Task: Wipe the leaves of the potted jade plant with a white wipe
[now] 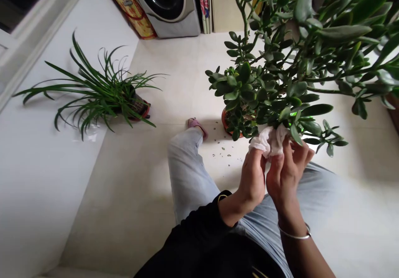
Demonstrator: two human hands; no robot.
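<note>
The left hand point(254, 176) and right hand point(284, 176) pinch white tissue point(264, 141) together beside the big plant point(297, 89), maybe so its leaves point(295, 134) are in easy reach.

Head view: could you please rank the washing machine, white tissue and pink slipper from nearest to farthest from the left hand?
1. White tissue: held in the left hand.
2. Pink slipper: to the hand's left.
3. Washing machine: top edge, left of centre.
</note>
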